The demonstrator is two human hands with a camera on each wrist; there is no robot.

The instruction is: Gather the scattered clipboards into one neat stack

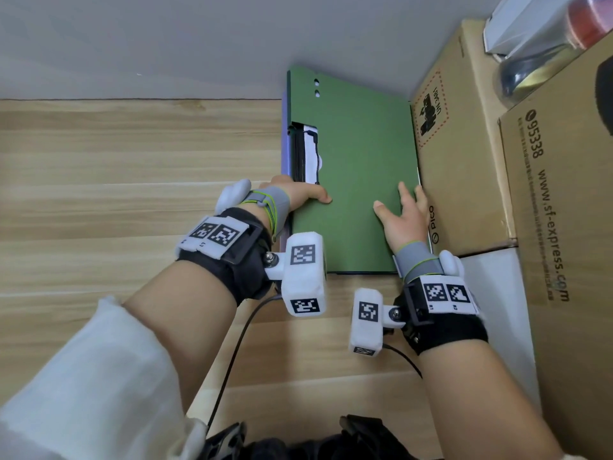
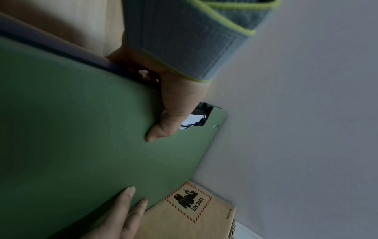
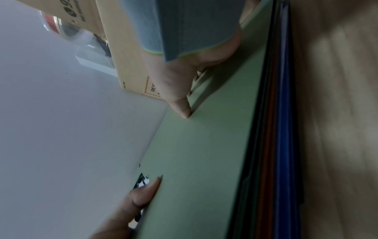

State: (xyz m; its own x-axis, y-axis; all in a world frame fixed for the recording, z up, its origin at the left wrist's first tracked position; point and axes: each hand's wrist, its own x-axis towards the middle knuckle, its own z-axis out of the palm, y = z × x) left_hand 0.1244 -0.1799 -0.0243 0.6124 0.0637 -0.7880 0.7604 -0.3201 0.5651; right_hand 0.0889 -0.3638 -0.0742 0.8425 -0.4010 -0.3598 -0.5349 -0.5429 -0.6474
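A stack of clipboards lies on the wooden table (image 1: 132, 194) against the wall, a green clipboard (image 1: 358, 154) (image 2: 81, 129) (image 3: 194, 153) on top. Blue (image 3: 284, 129) and orange (image 3: 267, 145) board edges show beneath it, and a purple edge (image 1: 285, 154) sticks out on the left by a black clip (image 1: 306, 154). My left hand (image 1: 298, 194) (image 2: 175, 105) grips the stack's left edge, thumb on top and fingers curled under. My right hand (image 1: 403, 210) (image 3: 178, 90) lies flat on the green board near its right edge, fingers straight and spread.
A cardboard box (image 1: 464, 144) (image 2: 194, 210) touches the stack's right side, with a bigger box (image 1: 564, 227) beside it. A glass jar (image 1: 530, 71) and a white box (image 1: 517, 24) stand behind them. A black cable (image 1: 232, 360) trails from my left wrist.
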